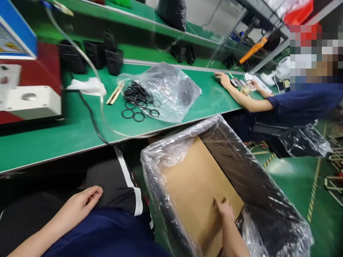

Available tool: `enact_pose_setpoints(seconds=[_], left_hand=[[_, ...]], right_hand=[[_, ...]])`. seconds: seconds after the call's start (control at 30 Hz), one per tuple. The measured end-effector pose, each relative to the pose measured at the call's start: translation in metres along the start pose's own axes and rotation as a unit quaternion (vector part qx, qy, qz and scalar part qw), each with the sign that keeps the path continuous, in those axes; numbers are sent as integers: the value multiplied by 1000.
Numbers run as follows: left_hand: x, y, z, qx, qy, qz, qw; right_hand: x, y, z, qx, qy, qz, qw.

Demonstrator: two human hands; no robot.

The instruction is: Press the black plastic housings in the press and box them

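My left hand [89, 198] rests on my lap with its fingers curled in; nothing shows in it. My right hand [225, 208] reaches down into a large plastic-lined box [273, 200] beside my leg. Its fingers are apart, slightly blurred, and at or just above a brown cardboard sheet [198, 182] inside the box. Whether the fingertips touch the cardboard I cannot tell. On the green bench [88, 132] lies a heap of black rubber rings [136, 94], partly in front of a clear plastic bag [171, 92] with dark contents.
A red and white machine [32, 100] stands at the left of the bench, with a tube and a cable near it. Black plastic parts [114, 60] and tweezers-like tan strips [115, 93] are behind. A co-worker's arm [249, 100] works at the right.
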State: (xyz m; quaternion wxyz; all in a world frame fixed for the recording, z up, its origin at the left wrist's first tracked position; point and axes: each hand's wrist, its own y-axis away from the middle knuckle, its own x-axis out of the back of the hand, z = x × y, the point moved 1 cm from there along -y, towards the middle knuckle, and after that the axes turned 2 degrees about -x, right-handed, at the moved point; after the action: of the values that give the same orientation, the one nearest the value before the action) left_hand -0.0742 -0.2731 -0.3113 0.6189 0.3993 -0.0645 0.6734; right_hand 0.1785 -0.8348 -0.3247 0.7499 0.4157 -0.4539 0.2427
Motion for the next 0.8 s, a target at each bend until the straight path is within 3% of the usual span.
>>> enact_pose_setpoints(seconds=[0.03, 0.1, 0.23, 0.33, 0.6, 0.8], left_hand=[[-2, -2, 0, 1, -7, -1, 1000], [-5, -4, 3, 4, -21, 1, 1000], [-11, -5, 16, 14, -41, 22, 999], [-13, -7, 25, 25, -45, 28, 998], [-16, -15, 37, 13, -52, 13, 998], [-17, -22, 40, 8, -16, 8, 1000]], right_hand=[[-6, -9, 8, -18, -3, -8, 1000], [-9, -39, 3, -23, -14, -15, 1000], [6, -102, -47, 37, -37, -13, 999], [15, -129, -69, 48, -49, -14, 998], [21, -144, -76, 11, -62, -35, 997], [74, -138, -52, 30, -46, -36, 998]])
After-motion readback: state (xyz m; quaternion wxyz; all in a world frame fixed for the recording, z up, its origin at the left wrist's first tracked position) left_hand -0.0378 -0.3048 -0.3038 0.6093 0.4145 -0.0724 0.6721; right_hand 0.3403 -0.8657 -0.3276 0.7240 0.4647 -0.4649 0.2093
